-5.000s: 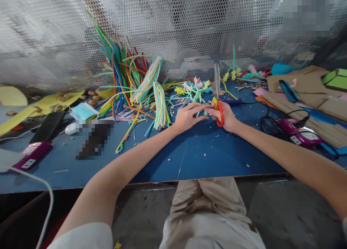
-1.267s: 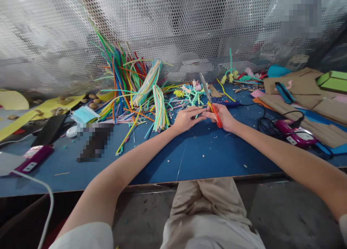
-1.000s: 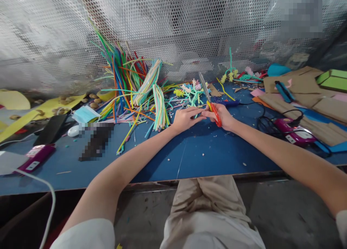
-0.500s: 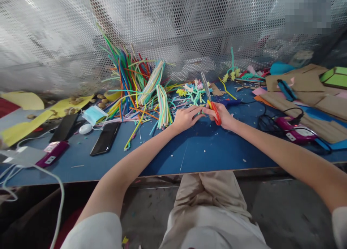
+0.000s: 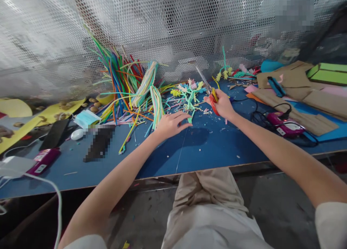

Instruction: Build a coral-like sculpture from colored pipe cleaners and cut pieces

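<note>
My left hand (image 5: 173, 125) hovers over the blue table, fingertips pinching a short green pipe cleaner piece (image 5: 192, 114). Scissors (image 5: 207, 85) with red and yellow handles are in my right hand (image 5: 223, 105), their blades angled up and away from me. A gap separates the two hands. Behind them lies a heap of green, yellow and pink pipe cleaner sprigs (image 5: 189, 95). Just beyond my left wrist is a bundle of pale striped pipe cleaners (image 5: 156, 106).
Against the perforated metal screen (image 5: 173, 32) leans a colourful pile of pipe cleaners (image 5: 114, 75). On the left are a face mask (image 5: 86, 119), a white mouse (image 5: 77, 134) and a purple power strip (image 5: 45, 161). Cardboard (image 5: 300, 111) and another purple power strip (image 5: 286, 125) with cables occupy the right.
My hands, close together before, have parted. The left came nearer to me and leftward with the green piece; the right still holds the scissors. The view has shifted slightly.
</note>
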Action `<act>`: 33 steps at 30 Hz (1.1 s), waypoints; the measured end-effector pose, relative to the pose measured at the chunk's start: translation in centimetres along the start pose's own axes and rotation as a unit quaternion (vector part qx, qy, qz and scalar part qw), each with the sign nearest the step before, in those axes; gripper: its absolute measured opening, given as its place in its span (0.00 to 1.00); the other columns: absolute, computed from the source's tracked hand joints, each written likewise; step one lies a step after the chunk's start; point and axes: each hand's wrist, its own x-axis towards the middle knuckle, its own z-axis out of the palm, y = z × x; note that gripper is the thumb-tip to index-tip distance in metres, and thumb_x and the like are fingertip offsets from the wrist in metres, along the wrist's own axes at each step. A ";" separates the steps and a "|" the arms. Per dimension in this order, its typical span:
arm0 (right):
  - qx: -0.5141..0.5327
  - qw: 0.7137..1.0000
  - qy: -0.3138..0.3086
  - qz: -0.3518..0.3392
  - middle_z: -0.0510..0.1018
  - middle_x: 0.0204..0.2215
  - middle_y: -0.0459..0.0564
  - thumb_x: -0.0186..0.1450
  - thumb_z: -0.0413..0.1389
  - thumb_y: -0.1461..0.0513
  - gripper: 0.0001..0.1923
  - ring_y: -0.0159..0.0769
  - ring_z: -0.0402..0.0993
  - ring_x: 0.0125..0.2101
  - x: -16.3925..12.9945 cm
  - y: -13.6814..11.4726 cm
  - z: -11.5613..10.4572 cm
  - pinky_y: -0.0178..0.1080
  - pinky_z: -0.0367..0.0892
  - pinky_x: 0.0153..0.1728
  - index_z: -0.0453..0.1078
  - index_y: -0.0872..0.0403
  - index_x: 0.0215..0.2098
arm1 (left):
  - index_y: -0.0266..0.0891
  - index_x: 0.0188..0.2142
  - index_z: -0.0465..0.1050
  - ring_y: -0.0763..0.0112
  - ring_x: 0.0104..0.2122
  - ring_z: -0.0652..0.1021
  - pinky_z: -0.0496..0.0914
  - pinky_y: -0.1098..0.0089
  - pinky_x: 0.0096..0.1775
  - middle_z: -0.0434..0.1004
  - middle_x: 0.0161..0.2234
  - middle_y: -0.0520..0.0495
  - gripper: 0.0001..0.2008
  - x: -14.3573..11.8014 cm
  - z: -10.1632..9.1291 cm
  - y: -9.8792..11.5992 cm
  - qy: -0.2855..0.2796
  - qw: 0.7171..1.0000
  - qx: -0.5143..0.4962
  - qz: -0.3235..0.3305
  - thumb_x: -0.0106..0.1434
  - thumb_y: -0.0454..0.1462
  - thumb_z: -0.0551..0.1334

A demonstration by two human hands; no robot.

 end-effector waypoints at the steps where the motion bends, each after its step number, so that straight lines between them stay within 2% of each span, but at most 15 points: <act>1: -0.051 0.999 0.009 -0.009 0.76 0.32 0.48 0.63 0.66 0.44 0.21 0.39 0.71 0.33 0.3 -0.1 -0.6 0.43 0.66 0.38 0.65 0.49 0.36 | 0.42 0.51 0.81 0.72 0.33 0.84 0.73 0.73 0.34 0.86 0.45 0.45 0.19 0.5 0.3 -0.3 -0.017 1.000 0.006 0.015 0.73 0.52 0.63; 4: -0.213 0.976 0.027 -0.019 0.80 0.42 0.54 0.64 0.64 0.46 0.21 0.48 0.76 0.43 1.0 -0.4 -2.3 0.46 0.69 0.45 0.67 0.50 0.43 | 0.43 0.51 0.82 0.68 0.40 0.85 0.74 0.72 0.36 0.86 0.45 0.45 0.19 1.9 1.4 -1.0 -0.058 0.997 0.018 0.049 0.74 0.52 0.62; 8: -0.360 0.932 0.041 -0.010 0.79 0.49 0.64 0.66 0.61 0.46 0.24 0.58 0.74 0.53 2.0 0.2 -3.9 0.51 0.69 0.49 0.68 0.54 0.50 | 0.42 0.50 0.81 0.65 0.43 0.85 0.75 0.70 0.40 0.86 0.45 0.45 0.19 2.2 2.3 -1.4 -0.068 0.996 0.018 0.058 0.74 0.52 0.61; 12: -0.440 0.897 0.010 0.032 0.80 0.48 0.68 0.66 0.60 0.45 0.29 0.63 0.75 0.52 3.0 1.8 -5.5 0.53 0.70 0.48 0.69 0.59 0.53 | 0.41 0.50 0.82 0.64 0.46 0.84 0.76 0.66 0.48 0.85 0.46 0.43 0.17 1.3 2.5 -1.5 -0.065 0.996 -0.022 0.062 0.74 0.50 0.62; 16: -0.513 0.854 -0.028 0.087 0.82 0.45 0.69 0.62 0.63 0.43 0.34 0.62 0.78 0.48 3.6 3.5 -6.7 0.52 0.71 0.45 0.71 0.60 0.54 | 0.42 0.51 0.82 0.63 0.47 0.84 0.75 0.62 0.53 0.85 0.46 0.42 0.16 0.8 2.4 -1.7 -0.067 0.994 -0.068 0.057 0.73 0.48 0.63; 18: -0.528 0.843 -0.034 0.100 0.82 0.45 0.69 0.62 0.63 0.41 0.36 0.61 0.78 0.47 3.8 4.3 -6.9 0.52 0.71 0.44 0.71 0.60 0.54 | 0.43 0.51 0.82 0.63 0.47 0.83 0.75 0.61 0.53 0.85 0.47 0.42 0.16 0.7 2.5 -1.8 -0.065 0.994 -0.073 0.053 0.73 0.49 0.63; 22: -0.506 0.854 -0.037 0.119 0.82 0.44 0.69 0.64 0.61 0.39 0.36 0.60 0.79 0.46 4.0 5.6 -6.7 0.51 0.70 0.43 0.71 0.60 0.54 | 0.46 0.52 0.82 0.63 0.48 0.82 0.74 0.61 0.52 0.84 0.48 0.44 0.17 0.6 2.7 -1.9 -0.063 0.994 -0.070 0.057 0.73 0.50 0.63; 26: -0.457 0.874 -0.072 0.149 0.82 0.45 0.70 0.66 0.57 0.38 0.35 0.61 0.79 0.45 4.1 6.2 -6.2 0.51 0.69 0.42 0.70 0.59 0.53 | 0.45 0.52 0.82 0.63 0.47 0.82 0.74 0.61 0.51 0.84 0.48 0.43 0.17 0.4 2.8 -1.9 -0.069 0.993 -0.076 0.066 0.73 0.50 0.63; 30: -0.451 0.873 -0.092 0.162 0.79 0.47 0.77 0.69 0.53 0.36 0.39 0.64 0.78 0.48 4.1 6.4 -6.0 0.52 0.68 0.43 0.66 0.62 0.56 | 0.43 0.53 0.82 0.63 0.47 0.82 0.75 0.61 0.52 0.84 0.48 0.42 0.18 0.4 2.9 -2.2 -0.082 0.990 -0.082 0.075 0.75 0.49 0.61; 33: -0.456 0.871 -0.097 0.156 0.78 0.48 0.78 0.69 0.52 0.35 0.40 0.63 0.77 0.48 4.1 6.5 -6.0 0.52 0.68 0.43 0.66 0.63 0.56 | 0.43 0.54 0.81 0.63 0.47 0.82 0.75 0.61 0.53 0.84 0.48 0.41 0.18 0.4 3.1 -2.2 -0.084 0.988 -0.097 0.084 0.74 0.49 0.61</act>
